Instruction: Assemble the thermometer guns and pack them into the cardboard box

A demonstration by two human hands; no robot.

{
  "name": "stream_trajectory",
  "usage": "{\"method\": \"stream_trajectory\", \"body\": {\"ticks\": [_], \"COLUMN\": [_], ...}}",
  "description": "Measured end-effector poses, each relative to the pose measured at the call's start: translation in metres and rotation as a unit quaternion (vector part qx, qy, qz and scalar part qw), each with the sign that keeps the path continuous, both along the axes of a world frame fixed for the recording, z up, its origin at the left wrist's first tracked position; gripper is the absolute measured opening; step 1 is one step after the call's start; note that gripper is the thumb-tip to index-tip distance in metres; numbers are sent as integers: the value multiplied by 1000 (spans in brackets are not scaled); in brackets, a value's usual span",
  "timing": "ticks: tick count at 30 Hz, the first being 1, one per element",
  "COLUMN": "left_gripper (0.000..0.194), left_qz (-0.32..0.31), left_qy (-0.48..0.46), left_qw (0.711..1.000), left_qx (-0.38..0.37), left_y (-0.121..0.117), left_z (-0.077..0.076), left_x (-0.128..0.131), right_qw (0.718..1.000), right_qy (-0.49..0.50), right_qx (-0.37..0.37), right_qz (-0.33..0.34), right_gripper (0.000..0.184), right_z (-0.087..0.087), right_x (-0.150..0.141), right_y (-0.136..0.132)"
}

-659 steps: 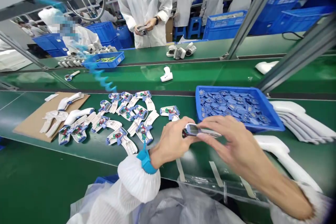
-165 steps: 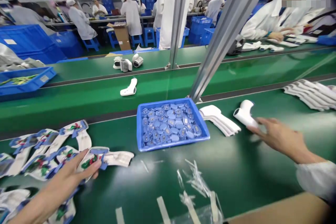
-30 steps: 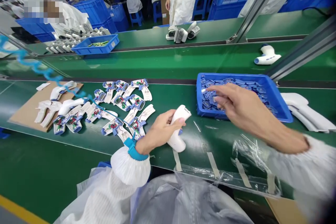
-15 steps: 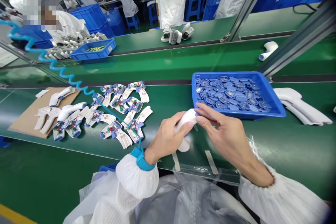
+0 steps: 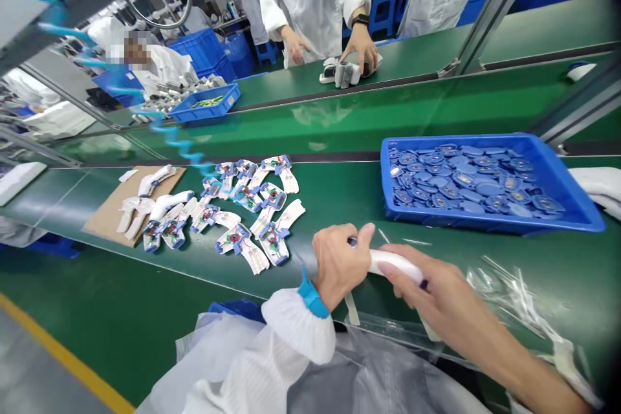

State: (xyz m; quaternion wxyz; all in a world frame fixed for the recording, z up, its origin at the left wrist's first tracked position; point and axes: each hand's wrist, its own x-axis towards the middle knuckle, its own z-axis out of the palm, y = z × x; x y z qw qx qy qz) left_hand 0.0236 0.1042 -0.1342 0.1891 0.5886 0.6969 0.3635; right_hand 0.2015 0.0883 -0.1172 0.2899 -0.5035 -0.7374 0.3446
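Note:
Between my hands is a white gun-shaped thermometer [image 5: 395,263], lying almost level over the near edge of the bench. My left hand [image 5: 342,262], with a blue wrist strap above it, is closed around one end. The other end, with a dark spot at its tip, is gripped by my right hand [image 5: 431,281]. My fingers cover much of the body. To the left, several opened thermometer halves [image 5: 250,252] show circuit boards, wires and blue parts. A blue bin [image 5: 490,228] full of blue oval pieces stands beyond my right hand.
A brown board [image 5: 107,223] at left carries white housings. Clear plastic strips [image 5: 519,291] lie at right. A coiled blue cord [image 5: 169,136] hangs at left. Across the belt, a co-worker's hand [image 5: 361,48] touches white devices. A metal post [image 5: 499,10] rises at right.
The thermometer has swung from upright to nearly level and come closer to me; my right hand now wraps its end. The view has shifted left. A co-worker's hands have come down to the white devices.

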Motion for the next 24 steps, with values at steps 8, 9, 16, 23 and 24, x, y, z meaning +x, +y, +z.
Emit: {"method": "stream_trajectory", "body": {"ticks": [8, 9, 16, 23, 24], "left_gripper": [27, 26, 57, 48, 40], "left_qz": [-109, -103, 90, -22, -89], "left_qy": [-79, -116, -202, -129, -147], "left_qw": [988, 983, 969, 989, 984], "left_qx": [69, 95, 113, 72, 43], "left_y": [-3, -7, 16, 39, 33], "left_z": [10, 10, -25, -1, 7], "left_x": [-18, -20, -4, -5, -9], "right_qw": [964, 935, 983, 994, 990], "right_qy": [84, 105, -28, -61, -23], "right_qx": [-229, -315, -184, -90, -135], "right_qz": [-110, -126, -3, 11, 11], "right_gripper": [52, 56, 45, 52, 53], "right_z": [3, 4, -14, -26, -23], "right_x": [-17, -15, -40, -30, -22], "right_y": [-8, -6, -8, -2, -1]}}
